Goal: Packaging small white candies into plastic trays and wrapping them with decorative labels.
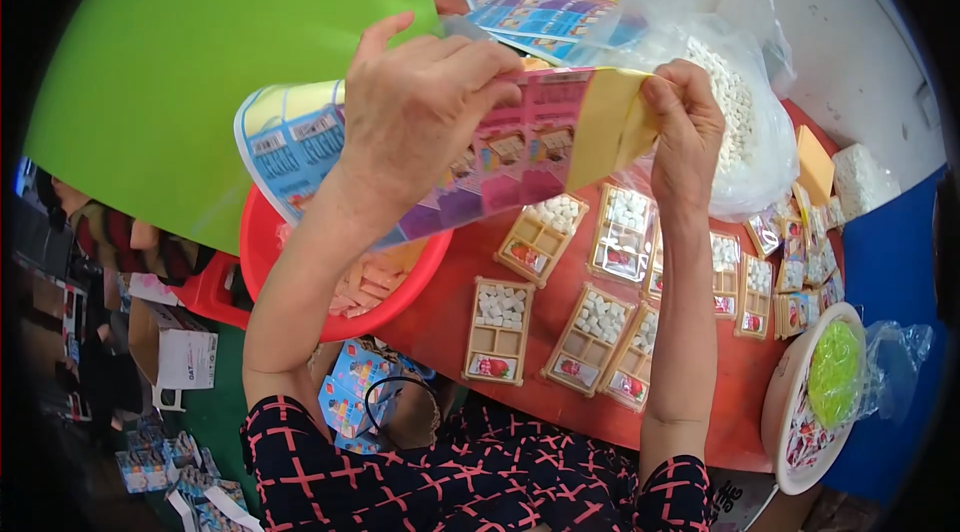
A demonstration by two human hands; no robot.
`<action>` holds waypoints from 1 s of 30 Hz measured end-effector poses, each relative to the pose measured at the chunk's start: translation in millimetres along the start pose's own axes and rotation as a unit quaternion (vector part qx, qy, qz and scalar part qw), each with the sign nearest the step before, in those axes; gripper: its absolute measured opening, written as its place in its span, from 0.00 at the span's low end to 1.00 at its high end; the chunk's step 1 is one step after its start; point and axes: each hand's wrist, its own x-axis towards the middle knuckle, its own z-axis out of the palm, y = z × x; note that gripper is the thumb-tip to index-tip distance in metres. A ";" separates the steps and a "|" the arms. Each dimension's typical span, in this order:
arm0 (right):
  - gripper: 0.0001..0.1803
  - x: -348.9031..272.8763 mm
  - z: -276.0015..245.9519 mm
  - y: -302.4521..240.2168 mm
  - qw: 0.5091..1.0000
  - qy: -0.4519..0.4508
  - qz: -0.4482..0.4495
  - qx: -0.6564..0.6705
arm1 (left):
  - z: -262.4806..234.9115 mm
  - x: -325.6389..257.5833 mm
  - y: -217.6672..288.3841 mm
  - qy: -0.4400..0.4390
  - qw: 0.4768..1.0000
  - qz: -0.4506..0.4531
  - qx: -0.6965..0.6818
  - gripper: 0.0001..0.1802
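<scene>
Closest to the body, below both forearms, small divided trays (498,330) of white pieces lie in loose rows on the red counter (440,322), some compartments full and some bare. Above them the left hand (420,112) and the right hand (688,127) hold a printed card sheet (520,167) in the air, curled, with its yellow back showing at the right end. Left fingers (470,67) are closed over its top edge; right fingers (668,97) pinch the yellow end.

The likely slip, as I judge it: the springy sheet could pull out of the pinch and swing down, knocking trays and scattering their pieces, or crease where it is gripped.

At left a red basin (262,252) of pale pink pieces sits half under the sheet. Farther right is a bowl of green bits (835,372); beyond, a clear bag of white pieces (740,112) crowds the counter, with more printed sheets (545,7) behind.
</scene>
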 end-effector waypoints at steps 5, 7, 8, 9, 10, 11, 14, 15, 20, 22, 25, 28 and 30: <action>0.11 -5.3 8.1 -13.6 0.888 0.062 -0.210 -0.404 | 10.8 7.1 -0.3 -0.010 1.000 -0.005 -0.026 0.03; 0.08 -4.9 15.0 -19.3 0.822 0.012 -0.334 -0.461 | 13.2 8.6 -0.4 -0.008 1.000 0.008 -0.023 0.02; 0.08 -4.3 18.4 -20.8 0.819 0.025 -0.352 -0.452 | 14.6 9.3 -0.3 -0.012 0.999 0.007 -0.033 0.02; 0.07 -1.7 22.2 -20.5 0.855 -0.038 -0.319 -0.408 | 16.2 9.8 -0.2 -0.015 0.999 0.006 -0.044 0.03; 0.06 0.3 24.5 -19.7 0.883 -0.101 -0.284 -0.360 | 17.7 10.3 -0.6 -0.017 0.999 0.006 -0.045 0.03; 0.06 1.7 25.9 -18.1 0.884 -0.102 -0.283 -0.359 | 19.1 10.8 -1.3 -0.016 0.999 0.006 -0.046 0.03; 0.03 3.4 28.7 -9.8 0.971 -0.142 -0.106 -0.162 | 23.3 11.3 -4.6 -0.024 0.999 0.012 -0.045 0.02; 0.03 2.6 30.5 -6.3 0.969 -0.149 -0.114 -0.162 | 24.9 11.6 -6.2 -0.030 0.998 0.020 -0.043 0.03; 0.12 0.1 41.5 4.5 0.940 -0.062 -0.240 -0.235 | 34.8 15.0 -13.2 -0.041 0.999 0.033 -0.005 0.07; 0.15 -0.6 43.8 4.0 0.889 -0.054 -0.316 -0.326 | 37.1 15.3 -14.5 -0.037 0.999 0.031 0.005 0.08; 0.19 -7.3 42.4 -0.8 0.808 -0.048 -0.398 -0.432 | 37.3 14.4 -16.0 -0.068 0.998 0.008 -0.003 0.11; 0.23 -18.0 37.8 -6.1 0.778 -0.060 -0.417 -0.467 | 35.4 13.2 -17.4 -0.061 0.998 0.003 -0.019 0.12; 0.22 -20.9 37.7 -7.5 0.779 -0.068 -0.446 -0.435 | 33.2 13.4 -18.3 -0.076 0.996 -0.017 -0.031 0.10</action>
